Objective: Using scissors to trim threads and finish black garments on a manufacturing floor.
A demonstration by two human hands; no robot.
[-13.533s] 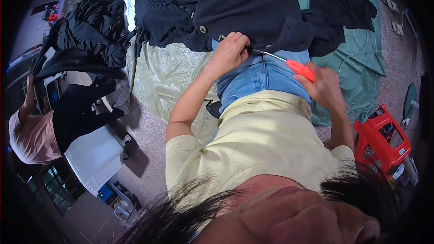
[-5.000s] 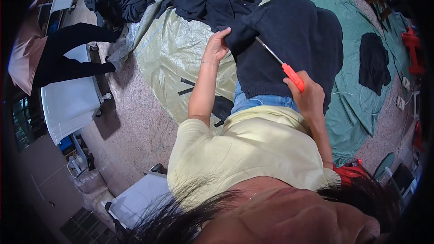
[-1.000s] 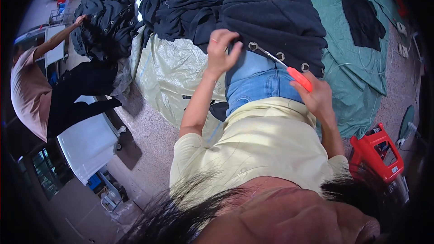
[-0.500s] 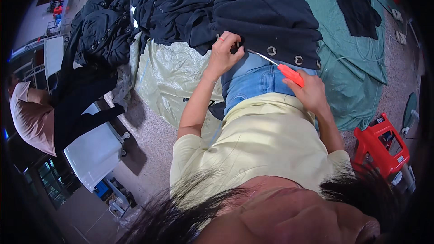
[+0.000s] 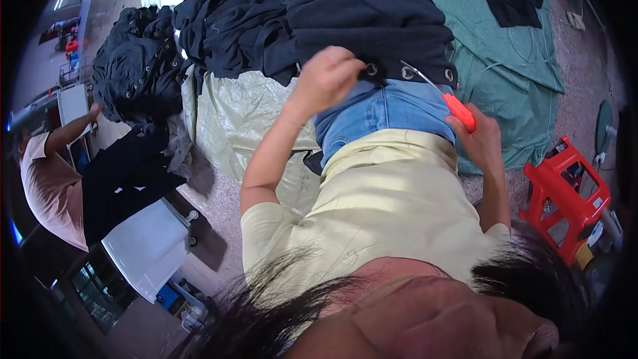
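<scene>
Head view, looking down: a person's right hand (image 5: 480,136) is wrapped around the handle of a red-handled tool (image 5: 460,113), whose thin metal shaft points up and to the left of that hand. The tool's tip lies over the near edge of a dark garment (image 5: 365,10), close to one of its round buttons (image 5: 448,75); whether it touches the cloth is unclear. The garment is spread beyond both hands, its buttoned edge across the lap of blue jeans (image 5: 385,110). The left hand (image 5: 329,80), blurred, is at this edge with fingers curled; I cannot tell whether it grips anything. Beyond and left of the left hand lie more dark clothes (image 5: 232,20), and below them a pale sheet (image 5: 246,126). A green sheet (image 5: 512,86) spreads to the right of the right hand, with a red stool (image 5: 565,199) lower down on that side. Far left of the left hand, another person (image 5: 53,186) in a pinkish top bends near a white cart-like piece on casters (image 5: 149,246)
</scene>
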